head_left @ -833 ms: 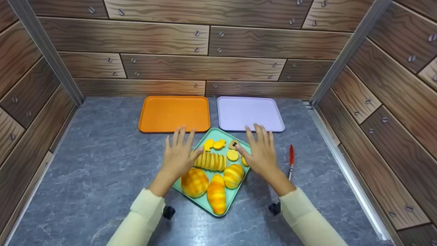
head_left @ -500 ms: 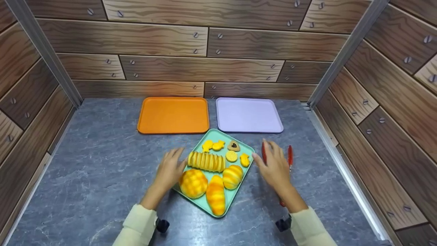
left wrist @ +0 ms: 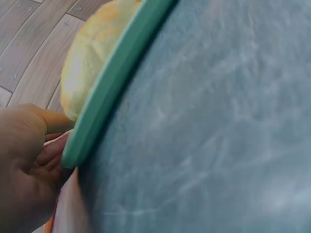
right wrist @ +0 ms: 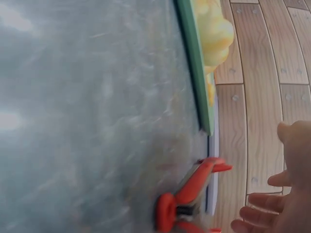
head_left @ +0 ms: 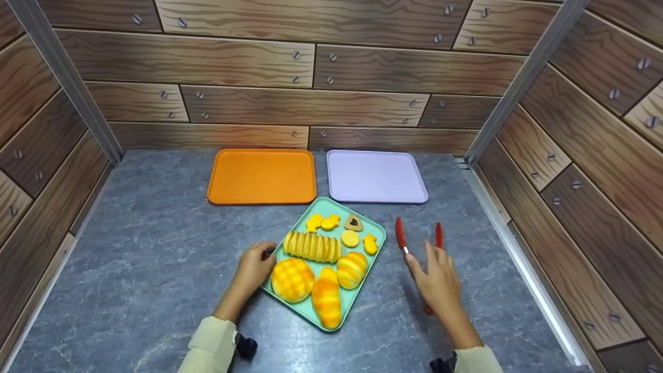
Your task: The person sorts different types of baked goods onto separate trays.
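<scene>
A green tray (head_left: 303, 310) lies turned at an angle, carrying several toy breads: a sliced loaf (head_left: 312, 247), a round crosshatched bun (head_left: 292, 280), a long bread (head_left: 326, 299) and a striped roll (head_left: 352, 270). My left hand (head_left: 252, 269) grips the tray's left rim with curled fingers, beside the bun; the left wrist view has the fingers (left wrist: 51, 151) right at the green rim. To the right of the tray, red-tipped tongs (head_left: 399, 234) lie spread apart. Over them is my right hand (head_left: 439, 280), its fingers extended, partly covering one arm of the tongs.
Behind the green tray stand an orange tray (head_left: 261, 176) and a lilac tray (head_left: 377, 176), side by side. Small yellow cookies (head_left: 350, 239) and a brown heart cookie (head_left: 354, 223) sit at the tray's far end. Wood-patterned walls (head_left: 305, 103) enclose the grey table (head_left: 155, 248) on three sides.
Both hands have come down and back from above the tray. The left has taken hold of its left rim; the right has moved rightward over the tongs.
</scene>
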The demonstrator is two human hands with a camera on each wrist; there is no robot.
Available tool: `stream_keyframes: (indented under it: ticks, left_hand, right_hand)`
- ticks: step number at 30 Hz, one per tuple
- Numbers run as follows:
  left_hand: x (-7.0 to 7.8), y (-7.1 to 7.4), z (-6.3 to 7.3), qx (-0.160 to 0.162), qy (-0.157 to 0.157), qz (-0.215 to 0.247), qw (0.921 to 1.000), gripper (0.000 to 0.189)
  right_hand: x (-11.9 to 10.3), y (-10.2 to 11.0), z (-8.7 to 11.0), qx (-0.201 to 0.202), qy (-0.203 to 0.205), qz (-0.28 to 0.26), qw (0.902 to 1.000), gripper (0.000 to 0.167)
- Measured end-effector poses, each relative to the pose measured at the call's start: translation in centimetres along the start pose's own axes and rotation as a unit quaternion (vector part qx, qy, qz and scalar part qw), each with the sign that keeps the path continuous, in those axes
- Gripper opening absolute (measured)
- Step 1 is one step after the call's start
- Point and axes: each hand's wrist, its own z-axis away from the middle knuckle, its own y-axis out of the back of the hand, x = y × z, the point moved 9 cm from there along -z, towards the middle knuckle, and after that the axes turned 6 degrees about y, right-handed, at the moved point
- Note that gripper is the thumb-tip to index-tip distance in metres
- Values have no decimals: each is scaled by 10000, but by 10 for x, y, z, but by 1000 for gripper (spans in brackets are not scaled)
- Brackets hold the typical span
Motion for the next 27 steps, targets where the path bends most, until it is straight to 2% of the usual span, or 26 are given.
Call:
stream_keyframes:
  ticks: [7,12,17,27]
  left_hand:
    - [-10,-4,-5,69,228,297,9993,21]
    - [-14,-4,-8,108,277,504,9983,19]
    - [-16,-2,-8,116,289,613,9976,18]
    - [-18,-3,-8,142,303,599,9976,18]
  right_hand:
    - [27,-6,16,-345,-689,342,9964,81]
    - [40,-9,21,-543,-973,601,9920,77]
    - [46,-17,22,-849,-1194,631,9872,76]
    - [47,-18,20,-683,-1308,630,9871,64]
